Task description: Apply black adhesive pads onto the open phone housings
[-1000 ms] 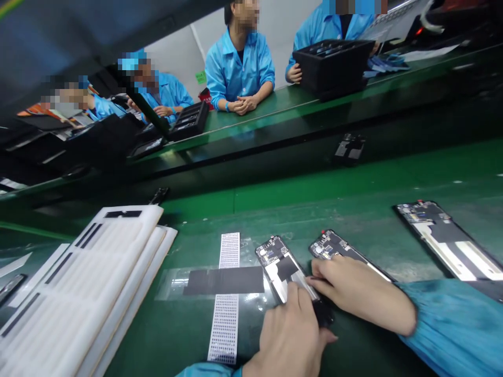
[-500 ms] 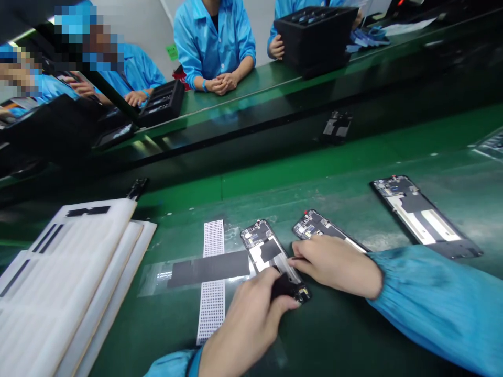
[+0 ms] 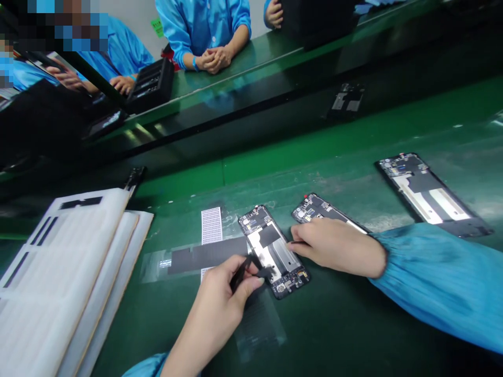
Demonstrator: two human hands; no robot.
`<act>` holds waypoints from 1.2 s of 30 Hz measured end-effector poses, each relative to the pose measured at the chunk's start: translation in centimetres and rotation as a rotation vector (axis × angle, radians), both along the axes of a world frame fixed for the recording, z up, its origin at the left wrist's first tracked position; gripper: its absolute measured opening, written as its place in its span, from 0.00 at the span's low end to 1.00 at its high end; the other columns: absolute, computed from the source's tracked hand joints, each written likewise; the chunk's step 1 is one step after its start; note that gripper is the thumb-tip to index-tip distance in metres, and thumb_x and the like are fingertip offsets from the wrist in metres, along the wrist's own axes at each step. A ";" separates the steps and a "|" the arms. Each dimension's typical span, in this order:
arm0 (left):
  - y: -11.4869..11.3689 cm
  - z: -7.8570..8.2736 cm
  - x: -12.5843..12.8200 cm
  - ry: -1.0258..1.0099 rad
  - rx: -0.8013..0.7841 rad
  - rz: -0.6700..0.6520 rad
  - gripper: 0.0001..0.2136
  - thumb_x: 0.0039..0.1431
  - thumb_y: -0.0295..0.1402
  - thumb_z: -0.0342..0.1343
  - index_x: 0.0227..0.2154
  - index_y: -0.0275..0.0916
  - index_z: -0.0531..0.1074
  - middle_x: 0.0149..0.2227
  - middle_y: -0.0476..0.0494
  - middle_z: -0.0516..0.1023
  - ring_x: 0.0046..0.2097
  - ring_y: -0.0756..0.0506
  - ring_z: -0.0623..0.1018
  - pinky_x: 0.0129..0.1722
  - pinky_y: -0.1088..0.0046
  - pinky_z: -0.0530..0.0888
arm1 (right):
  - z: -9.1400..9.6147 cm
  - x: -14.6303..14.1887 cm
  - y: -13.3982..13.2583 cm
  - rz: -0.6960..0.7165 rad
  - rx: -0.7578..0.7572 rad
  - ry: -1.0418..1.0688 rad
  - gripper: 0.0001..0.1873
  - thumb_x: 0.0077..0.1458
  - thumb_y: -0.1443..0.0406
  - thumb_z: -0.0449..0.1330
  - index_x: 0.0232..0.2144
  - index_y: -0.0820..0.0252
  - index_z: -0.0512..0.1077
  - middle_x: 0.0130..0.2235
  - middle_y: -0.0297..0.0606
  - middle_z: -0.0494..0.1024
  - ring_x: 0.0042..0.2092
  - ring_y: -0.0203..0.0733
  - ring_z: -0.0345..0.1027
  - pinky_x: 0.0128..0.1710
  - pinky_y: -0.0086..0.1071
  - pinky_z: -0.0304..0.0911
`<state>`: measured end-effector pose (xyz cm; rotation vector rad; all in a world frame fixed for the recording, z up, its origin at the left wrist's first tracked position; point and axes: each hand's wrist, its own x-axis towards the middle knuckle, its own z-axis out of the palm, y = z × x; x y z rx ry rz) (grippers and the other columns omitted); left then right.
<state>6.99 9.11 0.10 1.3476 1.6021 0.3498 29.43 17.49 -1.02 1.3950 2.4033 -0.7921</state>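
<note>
An opened phone (image 3: 271, 246) lies in front of me, its circuit boards and silvery inner plate exposed. My left hand (image 3: 228, 293) is closed on a black plastic piece (image 3: 240, 273), held at the phone's lower left edge. A dark flap reaches from that hand over the phone's edge. At the phone's right side is my right hand (image 3: 334, 243), pinched on a thin dark tool (image 3: 297, 242), mostly hidden by the fingers. Under the right hand and beyond it lies a second opened phone (image 3: 314, 207), partly covered. A third opened phone (image 3: 432, 196) rests further right.
White sheets with black strips (image 3: 74, 262) are stacked at left. A dark adhesive strip (image 3: 208, 255) crosses a white dotted strip (image 3: 211, 225) beside the phone. Beyond a raised ledge, people in blue sit near black boxes (image 3: 151, 86). Another phone part (image 3: 348, 99) lies near the ledge.
My left hand has moved left with the black piece, off the phone's lower end, where a circuit board now shows. My right hand stays nearly in place. The view has tilted down slightly.
</note>
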 end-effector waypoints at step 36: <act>-3.0 -7.5 -1.6 -1.031 -0.024 0.516 0.34 0.15 0.71 0.56 0.06 0.47 0.49 0.08 0.53 0.54 0.11 0.54 0.50 0.07 0.71 0.50 | -6.1 1.5 0.2 -0.010 -0.107 0.223 0.19 0.64 0.55 0.50 0.23 0.55 0.59 0.16 0.29 0.66 0.17 0.37 0.62 0.25 0.35 0.43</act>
